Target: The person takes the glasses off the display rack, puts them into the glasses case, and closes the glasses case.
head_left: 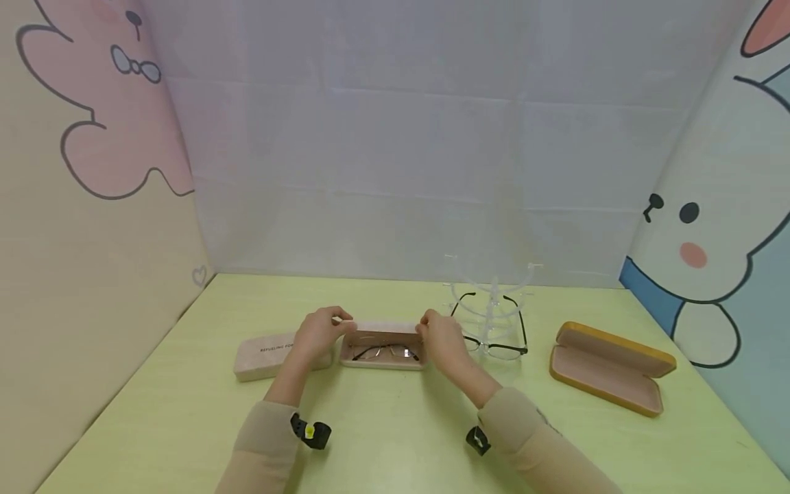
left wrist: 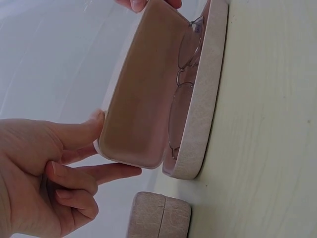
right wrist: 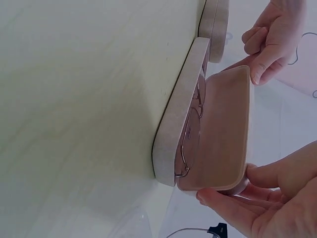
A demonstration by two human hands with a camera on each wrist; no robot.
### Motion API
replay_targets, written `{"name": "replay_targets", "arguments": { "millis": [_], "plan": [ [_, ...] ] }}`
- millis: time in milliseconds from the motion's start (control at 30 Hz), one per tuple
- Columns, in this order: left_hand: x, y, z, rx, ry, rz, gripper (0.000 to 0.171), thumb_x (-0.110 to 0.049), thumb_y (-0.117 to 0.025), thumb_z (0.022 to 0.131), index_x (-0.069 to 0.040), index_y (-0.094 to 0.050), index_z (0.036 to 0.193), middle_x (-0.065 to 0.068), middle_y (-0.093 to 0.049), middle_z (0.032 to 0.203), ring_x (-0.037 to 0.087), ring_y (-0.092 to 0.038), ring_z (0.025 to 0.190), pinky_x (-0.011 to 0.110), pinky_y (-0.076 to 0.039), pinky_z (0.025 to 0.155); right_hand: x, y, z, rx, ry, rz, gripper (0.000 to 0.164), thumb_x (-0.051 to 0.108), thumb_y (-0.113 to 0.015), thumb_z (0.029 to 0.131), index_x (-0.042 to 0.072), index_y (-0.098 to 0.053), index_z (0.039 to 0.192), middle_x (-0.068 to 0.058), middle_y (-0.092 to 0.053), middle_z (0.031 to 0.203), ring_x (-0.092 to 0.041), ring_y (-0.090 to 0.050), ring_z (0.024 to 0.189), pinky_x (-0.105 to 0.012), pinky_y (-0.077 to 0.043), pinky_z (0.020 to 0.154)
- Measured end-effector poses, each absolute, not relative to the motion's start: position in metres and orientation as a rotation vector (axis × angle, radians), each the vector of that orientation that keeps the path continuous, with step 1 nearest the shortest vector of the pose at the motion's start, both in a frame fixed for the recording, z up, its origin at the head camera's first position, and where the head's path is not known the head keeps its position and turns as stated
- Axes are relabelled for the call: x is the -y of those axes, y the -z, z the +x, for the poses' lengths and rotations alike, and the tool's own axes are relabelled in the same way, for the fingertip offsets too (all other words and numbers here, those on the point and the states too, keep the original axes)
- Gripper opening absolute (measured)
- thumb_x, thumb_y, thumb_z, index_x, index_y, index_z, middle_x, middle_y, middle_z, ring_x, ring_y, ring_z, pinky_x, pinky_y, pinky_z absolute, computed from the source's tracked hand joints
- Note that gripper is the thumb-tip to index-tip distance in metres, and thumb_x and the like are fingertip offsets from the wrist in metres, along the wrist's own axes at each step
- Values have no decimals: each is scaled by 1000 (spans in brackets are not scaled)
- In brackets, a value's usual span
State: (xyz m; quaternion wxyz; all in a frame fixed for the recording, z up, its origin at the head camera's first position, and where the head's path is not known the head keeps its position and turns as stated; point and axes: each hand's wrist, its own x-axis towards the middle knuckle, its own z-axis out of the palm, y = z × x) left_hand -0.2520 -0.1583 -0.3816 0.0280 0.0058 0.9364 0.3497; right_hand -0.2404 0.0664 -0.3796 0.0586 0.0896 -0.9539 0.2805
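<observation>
Beside hands pinching pink case lid: shut case left, stand w/ glasses + open yellow case right.

Glasses cases you see: three, namely pink open case, closed case, orange open case
Glasses: two pairs
Display stand: one

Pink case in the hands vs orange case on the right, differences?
The pink case holds glasses; the orange case looks empty. Left hand and right hand hold the pink case's lid; the orange case lies untouched. Both are open on the table.
</observation>
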Motion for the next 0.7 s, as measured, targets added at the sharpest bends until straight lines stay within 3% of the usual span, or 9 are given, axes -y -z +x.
{"name": "replay_targets", "arguments": {
  "millis": [167,400,700],
  "plan": [
    [160,388,-246,-2879,-1178,11,30,-33,-63,85,-12,-66,106,12,-65,108,31,-59,102,47,-46,84,-66,383,-234,2877,-857,281,11,13,-56,90,1,-56,88,-5,-55,61,-12,-44,48,-22,-35,44],
    [158,396,-237,-2911,-1295,-33,32,-31,-64,84,-10,-66,108,16,-64,110,34,-58,105,49,-46,85,-68,391,-227,2798,-960,284,13,14,-59,88,2,-60,89,-8,-63,68,-9,-41,44,-20,-32,40],
    [156,404,-234,-2943,-1338,-52,31,-31,-67,82,-12,-67,106,16,-65,107,35,-58,104,51,-45,84,-72,393,-222,2735,-1042,262,10,13,-63,85,3,-63,84,-12,-69,80,-10,-54,56,-20,-38,46]
  ]
}}
